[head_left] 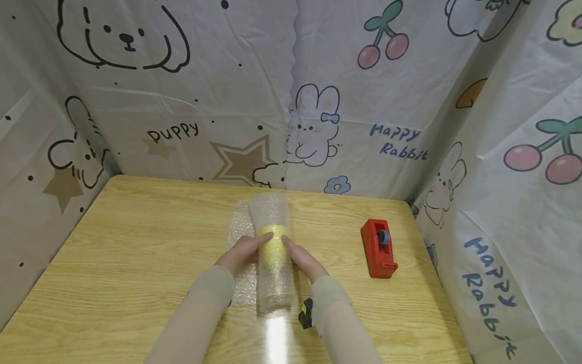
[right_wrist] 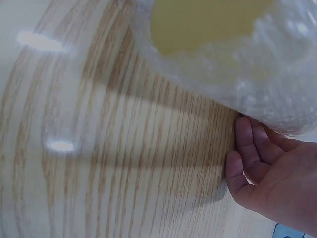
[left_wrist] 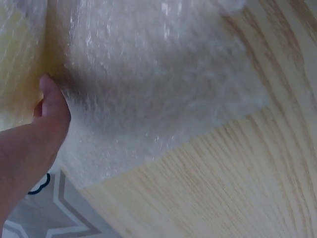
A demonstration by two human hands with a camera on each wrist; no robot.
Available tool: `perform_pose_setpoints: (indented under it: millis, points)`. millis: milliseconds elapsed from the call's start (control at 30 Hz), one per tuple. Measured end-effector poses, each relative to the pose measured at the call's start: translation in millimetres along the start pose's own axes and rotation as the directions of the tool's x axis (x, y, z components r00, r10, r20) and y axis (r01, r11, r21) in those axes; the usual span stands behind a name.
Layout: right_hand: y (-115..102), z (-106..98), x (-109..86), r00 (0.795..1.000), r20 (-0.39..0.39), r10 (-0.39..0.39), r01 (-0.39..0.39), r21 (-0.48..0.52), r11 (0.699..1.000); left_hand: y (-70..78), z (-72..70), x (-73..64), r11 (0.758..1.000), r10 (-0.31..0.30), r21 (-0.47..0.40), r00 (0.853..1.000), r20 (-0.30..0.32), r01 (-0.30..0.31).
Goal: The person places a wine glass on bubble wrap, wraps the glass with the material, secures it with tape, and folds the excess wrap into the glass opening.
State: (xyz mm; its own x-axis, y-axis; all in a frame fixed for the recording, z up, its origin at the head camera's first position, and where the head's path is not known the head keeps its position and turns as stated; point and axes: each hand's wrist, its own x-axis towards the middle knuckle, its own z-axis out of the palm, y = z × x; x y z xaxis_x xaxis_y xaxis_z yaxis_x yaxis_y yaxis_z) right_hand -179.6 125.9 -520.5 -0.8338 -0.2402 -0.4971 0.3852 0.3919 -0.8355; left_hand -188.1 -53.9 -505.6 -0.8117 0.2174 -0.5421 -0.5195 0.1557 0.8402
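A yellow cylinder [head_left: 274,247] lies rolled in clear bubble wrap [head_left: 268,206] at the middle of the table, pointing away from me. My left hand [head_left: 241,253] grips the roll from the left, thumb on top. On the right side my right hand [head_left: 306,260] holds it, thumb on top, and in the right wrist view its fingers [right_wrist: 262,148] curl at the roll's underside. A flat flap of the wrap [left_wrist: 163,99] spreads over the table beside the left hand. The wrap covers the cylinder, so its exact kind cannot be told.
A red tape dispenser [head_left: 378,248] with a blue-cored roll stands to the right on the wooden table [head_left: 150,242]. Close by the right sleeve [head_left: 336,303] lies a small black and yellow object [head_left: 305,313], partly hidden. Printed cloth [head_left: 245,101] walls the back and sides.
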Motion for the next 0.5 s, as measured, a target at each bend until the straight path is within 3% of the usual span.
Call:
perform_pose_setpoints:
  millis: [167,333,500]
  points:
    - [0.7,-0.7,0.3,1.000,0.005,0.014,-0.014,-0.001,1.000,-2.6,-0.7,1.5,1.000,-0.007,0.013,1.000,-0.019,0.007]
    - [3.1,-3.6,2.8,0.996,-0.058,0.069,-0.071,-0.022,0.997,-3.2,-1.1,3.2,0.999,0.003,0.049,1.000,-0.007,-0.003]
    - [5.0,-4.9,5.0,0.992,-0.076,0.102,-0.103,-0.008,0.995,-5.1,-0.6,5.9,0.999,0.035,-0.015,0.999,0.002,-0.035]
